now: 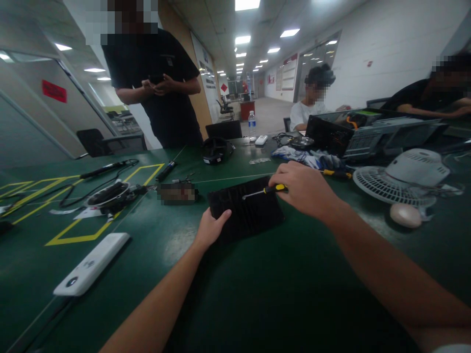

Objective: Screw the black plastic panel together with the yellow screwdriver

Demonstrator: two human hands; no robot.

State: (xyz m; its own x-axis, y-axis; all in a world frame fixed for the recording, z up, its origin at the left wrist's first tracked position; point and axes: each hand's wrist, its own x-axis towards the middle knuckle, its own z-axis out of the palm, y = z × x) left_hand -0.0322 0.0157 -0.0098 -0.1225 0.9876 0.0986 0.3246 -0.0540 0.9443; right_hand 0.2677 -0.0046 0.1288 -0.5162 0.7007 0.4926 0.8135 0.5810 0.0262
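A flat black rectangular part (239, 208) is tilted a little above or on the green table (154, 255), in the middle of the view. My left hand (213, 228) grips its left end, thumb on top. My right hand (300, 189) is closed round the yellow and black handle of a screwdriver (274, 188). The metal shaft points left across the black part, its tip over the part's upper middle; whether it touches cannot be made out.
A white power bank (91, 264) lies left; cables and a black tool (167, 169) are beyond it. A white fan (415, 171), a second screwdriver (337, 174), cloth (309, 158) and a metal case (386, 135) stand right. A person (158, 83) stands across the table; two others sit right.
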